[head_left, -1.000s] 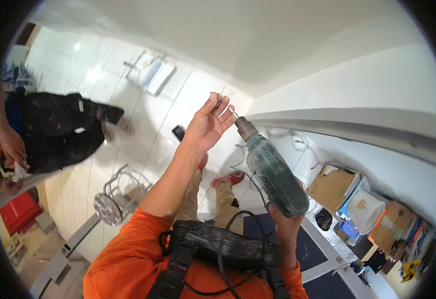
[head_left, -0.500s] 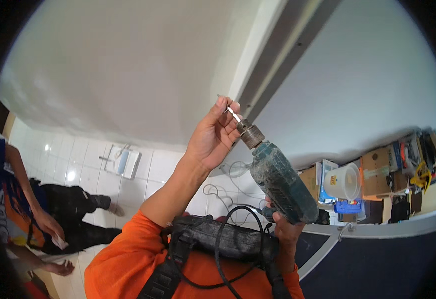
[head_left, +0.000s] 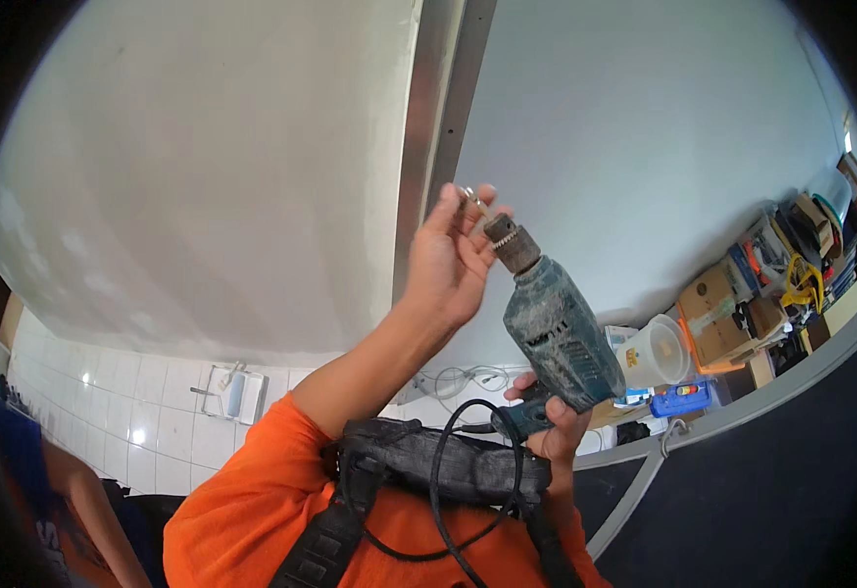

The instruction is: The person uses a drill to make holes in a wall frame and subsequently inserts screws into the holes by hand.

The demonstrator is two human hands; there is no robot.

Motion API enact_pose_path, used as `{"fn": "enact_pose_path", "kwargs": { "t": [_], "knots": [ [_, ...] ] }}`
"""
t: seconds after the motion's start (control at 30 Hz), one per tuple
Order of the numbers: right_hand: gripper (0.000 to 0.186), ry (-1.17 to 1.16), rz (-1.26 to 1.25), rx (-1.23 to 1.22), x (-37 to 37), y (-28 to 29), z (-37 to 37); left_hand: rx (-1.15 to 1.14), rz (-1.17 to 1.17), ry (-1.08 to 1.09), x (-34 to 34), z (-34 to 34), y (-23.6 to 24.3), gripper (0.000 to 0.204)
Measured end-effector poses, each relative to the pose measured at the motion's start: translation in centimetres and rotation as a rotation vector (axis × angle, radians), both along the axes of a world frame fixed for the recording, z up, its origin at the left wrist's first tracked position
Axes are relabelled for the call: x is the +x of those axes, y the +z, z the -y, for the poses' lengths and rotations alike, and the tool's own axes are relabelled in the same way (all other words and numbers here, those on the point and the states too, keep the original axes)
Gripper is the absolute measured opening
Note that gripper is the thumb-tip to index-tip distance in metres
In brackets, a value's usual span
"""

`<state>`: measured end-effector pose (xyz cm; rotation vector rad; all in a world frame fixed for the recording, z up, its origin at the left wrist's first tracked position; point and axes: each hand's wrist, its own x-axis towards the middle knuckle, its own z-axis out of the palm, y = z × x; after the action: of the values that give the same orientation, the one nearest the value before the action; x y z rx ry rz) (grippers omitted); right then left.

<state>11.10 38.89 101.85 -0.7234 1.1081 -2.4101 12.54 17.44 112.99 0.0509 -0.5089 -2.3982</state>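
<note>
My right hand grips the handle of a dusty teal power drill, which tilts up and to the left. A toothed metal chuck at its front end holds a thin drill bit. Around the bit's tip, the thumb and fingers of my left hand come together in a pinch. The bit partly hides behind those fingers and looks slightly blurred. A black cord loops in front of my orange shirt, below the drill.
A pale wall meets a metal channel ahead. White tile floor carries a small tray and a coiled cable. At right are a white bucket, cardboard boxes and a blue case. Another person's arm is lower left.
The view has shifted, so the metal channel appears further left and more upright. Both hands and the drill have moved slightly right in view. The other person has mostly left the picture at left.
</note>
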Motion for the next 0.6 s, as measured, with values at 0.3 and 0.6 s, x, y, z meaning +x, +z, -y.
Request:
{"fn": "enact_pose_path", "kwargs": {
  "t": [0.3, 0.6],
  "knots": [
    [0.053, -0.055, -0.026, -0.014, 0.8, 1.2, 0.1, 0.025, 0.013, -0.497, -1.6, -5.4, -1.4, 0.029],
    [0.032, -0.054, -0.072, -0.035, 1.3, 1.8, -0.1, 0.026, 0.006, -0.542, -0.6, -5.5, -1.0, 0.021]
  ]
}}
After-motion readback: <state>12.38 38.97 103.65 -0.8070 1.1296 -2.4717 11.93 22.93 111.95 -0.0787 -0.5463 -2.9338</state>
